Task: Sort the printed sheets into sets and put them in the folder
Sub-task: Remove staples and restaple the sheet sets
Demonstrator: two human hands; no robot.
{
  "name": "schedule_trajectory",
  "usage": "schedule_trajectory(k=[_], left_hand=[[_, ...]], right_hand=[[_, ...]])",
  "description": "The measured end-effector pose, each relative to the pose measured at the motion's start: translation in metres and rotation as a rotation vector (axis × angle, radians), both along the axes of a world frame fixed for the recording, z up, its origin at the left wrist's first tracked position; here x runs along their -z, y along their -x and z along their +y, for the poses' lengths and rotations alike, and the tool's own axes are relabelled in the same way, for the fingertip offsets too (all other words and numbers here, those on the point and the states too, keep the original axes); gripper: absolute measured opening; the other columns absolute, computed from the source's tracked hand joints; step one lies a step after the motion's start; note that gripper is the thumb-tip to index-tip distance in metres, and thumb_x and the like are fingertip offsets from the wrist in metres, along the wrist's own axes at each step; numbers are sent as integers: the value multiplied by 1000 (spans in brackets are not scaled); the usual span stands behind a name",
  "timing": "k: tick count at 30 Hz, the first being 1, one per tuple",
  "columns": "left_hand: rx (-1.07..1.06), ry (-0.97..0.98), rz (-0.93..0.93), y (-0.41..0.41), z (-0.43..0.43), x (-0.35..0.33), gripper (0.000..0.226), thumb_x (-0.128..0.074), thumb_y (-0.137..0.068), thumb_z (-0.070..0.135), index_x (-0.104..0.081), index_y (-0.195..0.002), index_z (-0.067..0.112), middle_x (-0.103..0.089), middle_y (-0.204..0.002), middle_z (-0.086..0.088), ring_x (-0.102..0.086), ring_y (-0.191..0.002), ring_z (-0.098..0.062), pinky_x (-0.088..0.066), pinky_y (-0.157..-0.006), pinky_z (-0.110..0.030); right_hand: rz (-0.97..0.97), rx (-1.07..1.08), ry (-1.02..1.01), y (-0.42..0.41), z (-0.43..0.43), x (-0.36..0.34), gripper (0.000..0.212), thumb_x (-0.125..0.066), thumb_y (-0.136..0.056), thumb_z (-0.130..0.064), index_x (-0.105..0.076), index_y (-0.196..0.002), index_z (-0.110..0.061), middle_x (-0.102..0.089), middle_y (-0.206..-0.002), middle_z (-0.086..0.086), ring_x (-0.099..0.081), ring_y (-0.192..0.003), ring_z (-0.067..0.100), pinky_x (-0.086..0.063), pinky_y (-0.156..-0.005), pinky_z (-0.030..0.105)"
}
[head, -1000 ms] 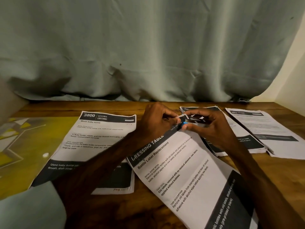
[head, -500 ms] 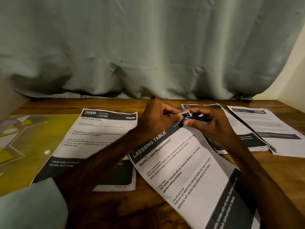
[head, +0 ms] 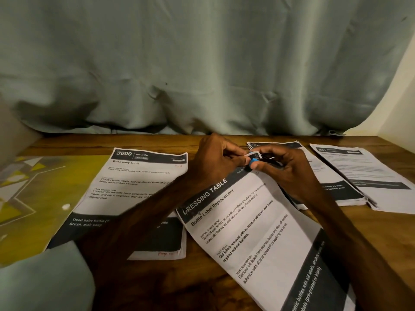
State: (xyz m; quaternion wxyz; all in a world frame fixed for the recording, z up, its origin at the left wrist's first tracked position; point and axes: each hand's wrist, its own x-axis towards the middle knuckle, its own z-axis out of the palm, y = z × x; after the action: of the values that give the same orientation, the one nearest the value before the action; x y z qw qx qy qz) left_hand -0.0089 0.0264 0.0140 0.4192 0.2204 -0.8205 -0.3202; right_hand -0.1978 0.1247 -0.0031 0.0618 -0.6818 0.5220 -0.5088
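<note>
Standing right by the table point(head: 224, 140), so here's what the head view gives, and it's the only view. Both hands meet over the top corner of the "Dressing Table" sheet point(head: 258, 239), which lies at a slant in the middle, its far corner lifted to the fingers. The left hand point(head: 215, 158) is pinched shut on that paper corner, and the right hand point(head: 285, 167) is pinched too, thumb and forefinger squeezing a small blue clip point(head: 253, 161) at the same corner. The two hands are touching, basically knuckle to knuckle.

To the left lies the "Wash baby bottle" sheet point(head: 134, 182), flat, partly under the left forearm. It overlaps the edge of a yellow-green patterned folder point(head: 45, 191) at the far left of the table. Behind the right hand there's a stack of sheets point(head: 336, 194), and just beside that another stack point(head: 370, 171) near the right edge. A grey-green curtain point(head: 202, 63) hangs down behind to the back edge of the table. A bit of pale fabric point(head: 40, 279) shows at bottom left; can't tell what it is.
</note>
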Motion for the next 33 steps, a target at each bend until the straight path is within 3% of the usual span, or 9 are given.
schedule_trajectory(k=[7, 10, 14, 17, 20, 23, 26, 28, 33], left_hand=[[16, 5, 11, 0, -2, 2, 17, -87, -79, 14, -81, -95, 13, -76, -82, 13, -69, -66, 2, -53, -61, -13], [22, 12, 20, 1, -4, 3, 16, -87, -79, 16, -82, -95, 14, -76, -81, 11, -71, -68, -3, -59, -64, -21], [56, 20, 8, 0, -7, 2, 12, -83, -84, 18, -82, -96, 15, -78, -82, 7, -71, -68, -1, -57, -63, -20], [105, 39, -46, -5, -8, -3, 13, -73, -94, 22, -81, -100, 15, -78, -85, 3, -73, -72, -6, -61, -66, -29], [157, -2, -133, -8, -3, -9, 23, -64, -99, 38, -77, -107, 20, -77, -92, 8, -72, -83, -4, -60, -77, -32], [255, -22, -220, -5, 7, -6, 36, -72, -92, 45, -66, -122, 26, -73, -103, 18, -68, -98, 5, -57, -91, -28], [311, 78, -134, 0, 10, 3, 39, -76, -92, 30, -67, -129, 21, -74, -115, 10, -68, -107, -1, -56, -94, -35], [328, 22, -47, 1, 9, 7, 36, -76, -91, 20, -71, -127, 16, -76, -115, 4, -71, -107, -7, -57, -94, -41], [363, -33, 12, 0, 9, 9, 35, -77, -91, 18, -72, -125, 14, -77, -113, 1, -73, -105, -15, -59, -92, -48]], right_hand=[[-40, 4, -48, -7, 2, -1, 30, -73, -83, -31, -72, -112, -23, -75, -108, -10, -71, -101, 5, -53, -86, 14], [-65, -3, -52, -8, 3, -2, 31, -72, -83, -32, -73, -112, -22, -76, -109, -7, -71, -102, 9, -54, -89, 17], [-98, -6, -59, -8, 2, 0, 33, -73, -83, -32, -74, -114, -20, -77, -110, -4, -72, -104, 15, -56, -93, 24], [-107, 15, -73, -9, 1, 0, 33, -74, -81, -33, -74, -113, -22, -77, -109, -7, -72, -103, 13, -56, -93, 25], [-85, 35, -60, -12, 2, 0, 31, -74, -82, -29, -73, -112, -22, -75, -107, -14, -71, -101, 5, -56, -91, 21], [-74, 30, -44, -13, 2, 2, 26, -75, -86, -13, -73, -111, -18, -74, -102, -24, -70, -98, -1, -54, -88, 15], [-32, 26, -21, -13, 2, 3, 25, -74, -87, -8, -73, -111, -13, -75, -104, -10, -70, -97, 1, -52, -87, 13], [-12, 43, 5, -13, 2, 5, 21, -74, -88, -5, -75, -109, -8, -75, -103, -5, -70, -96, -1, -51, -87, 12], [-36, 43, 16, -12, 0, 7, 19, -74, -88, -2, -76, -107, -1, -77, -102, 6, -73, -95, 9, -55, -89, 20]])
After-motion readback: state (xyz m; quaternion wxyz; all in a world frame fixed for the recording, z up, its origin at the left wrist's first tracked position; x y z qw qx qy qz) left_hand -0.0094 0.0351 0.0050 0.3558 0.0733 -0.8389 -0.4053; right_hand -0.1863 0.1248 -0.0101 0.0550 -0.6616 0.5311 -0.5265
